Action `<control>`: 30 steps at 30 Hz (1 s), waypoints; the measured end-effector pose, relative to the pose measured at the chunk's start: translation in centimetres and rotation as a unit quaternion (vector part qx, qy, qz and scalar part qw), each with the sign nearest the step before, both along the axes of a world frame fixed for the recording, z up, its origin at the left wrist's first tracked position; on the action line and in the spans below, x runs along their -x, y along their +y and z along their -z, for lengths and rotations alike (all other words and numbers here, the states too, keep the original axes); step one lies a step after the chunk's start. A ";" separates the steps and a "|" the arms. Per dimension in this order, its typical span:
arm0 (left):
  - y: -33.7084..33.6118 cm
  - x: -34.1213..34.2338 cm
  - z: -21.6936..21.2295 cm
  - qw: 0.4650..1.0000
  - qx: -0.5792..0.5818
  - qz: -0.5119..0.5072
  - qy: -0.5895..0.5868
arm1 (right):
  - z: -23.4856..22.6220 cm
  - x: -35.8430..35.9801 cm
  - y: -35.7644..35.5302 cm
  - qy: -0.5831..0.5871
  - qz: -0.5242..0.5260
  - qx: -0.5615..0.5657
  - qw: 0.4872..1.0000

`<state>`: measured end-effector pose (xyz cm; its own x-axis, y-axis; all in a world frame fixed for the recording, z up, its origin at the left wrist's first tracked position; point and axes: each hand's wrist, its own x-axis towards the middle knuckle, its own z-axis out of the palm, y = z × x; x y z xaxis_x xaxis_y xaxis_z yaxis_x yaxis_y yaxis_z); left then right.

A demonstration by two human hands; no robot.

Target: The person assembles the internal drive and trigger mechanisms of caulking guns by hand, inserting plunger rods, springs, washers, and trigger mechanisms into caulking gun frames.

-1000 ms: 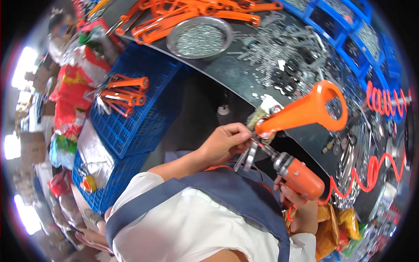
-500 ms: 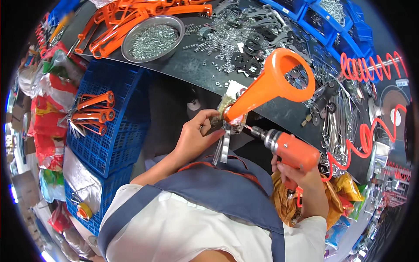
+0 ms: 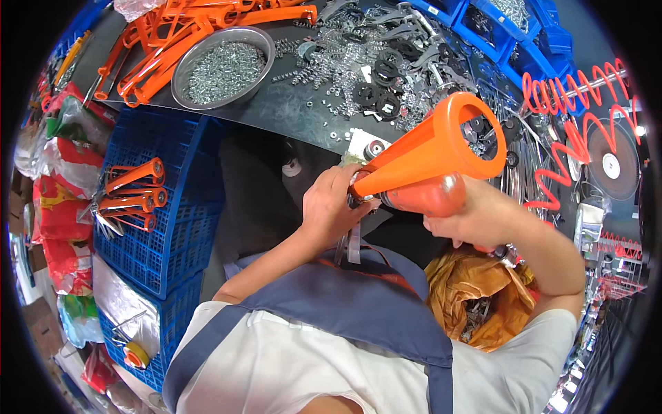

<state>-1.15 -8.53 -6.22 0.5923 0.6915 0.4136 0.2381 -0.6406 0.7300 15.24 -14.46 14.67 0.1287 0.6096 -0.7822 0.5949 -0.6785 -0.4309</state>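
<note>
An orange frame-like handle [image 3: 407,160] with a large ring end slants up and right from the table's near edge. My left hand [image 3: 329,205] closes its fingers and thumb around the lower end, where small metal parts are mostly hidden. My right hand [image 3: 476,214] grips an orange-red power screwdriver [image 3: 433,195], its body level and its nose toward that same lower end. The bit's tip is hidden behind the handle and my left fingers. Narrow metal strips [image 3: 354,245] hang below the joint. A white block with a round metal piece [image 3: 374,148] sits just behind.
A metal bowl [image 3: 178,83] of small metal pieces stands at the back left, beside piled orange handles [image 3: 165,58]. Springs and black discs [image 3: 386,72] cover the table. Blue crates [image 3: 165,241] stand left, blue bins [image 3: 476,27] far right. A red coiled hose [image 3: 552,179] hangs right.
The power screwdriver has moved up and left, turning level against the lower end of the orange handle. My right elbow has swung outward. My left fingers have closed in around the joint.
</note>
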 end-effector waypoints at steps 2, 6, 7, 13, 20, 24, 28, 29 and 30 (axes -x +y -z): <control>0.0 -0.3 0.1 1.000 0.005 0.008 -0.006 | 0.6 -0.6 0.7 0.009 -0.019 0.000 1.000; 0.1 -0.8 0.7 0.998 0.016 0.012 -0.054 | -0.1 -0.5 1.8 0.014 -0.071 0.019 0.997; 0.0 -0.7 0.8 0.998 0.007 0.013 -0.054 | -0.3 -0.3 2.0 0.005 -0.080 0.045 0.996; 0.8 -0.4 1.5 0.996 0.052 0.066 -0.016 | -1.1 0.2 1.1 0.025 -0.026 -0.003 0.999; 7.0 4.2 -5.2 0.980 0.122 -0.153 -0.028 | 0.6 -6.5 -12.2 -0.035 0.105 -0.269 0.957; 14.4 4.0 -6.6 0.934 -0.257 -0.218 0.121 | 7.4 -12.3 -14.5 -0.439 -0.052 -0.219 0.870; 11.6 1.9 -7.4 0.992 -0.121 0.003 -0.039 | 15.1 -17.4 -17.2 -0.554 -0.039 -0.177 0.813; 9.8 1.8 -7.7 0.982 0.071 0.132 -0.111 | 15.8 -18.0 -16.4 -0.557 -0.043 -0.203 0.804; 8.0 1.0 -7.8 0.937 0.211 0.236 -0.146 | 16.6 -17.6 -16.5 -0.563 -0.050 -0.189 0.803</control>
<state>-2.20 -0.49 1.54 0.7779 0.5191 0.3540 -0.2479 -0.2641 0.9321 32.89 -30.92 -1.89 0.5601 0.8276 0.0382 0.7953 -0.5500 0.2551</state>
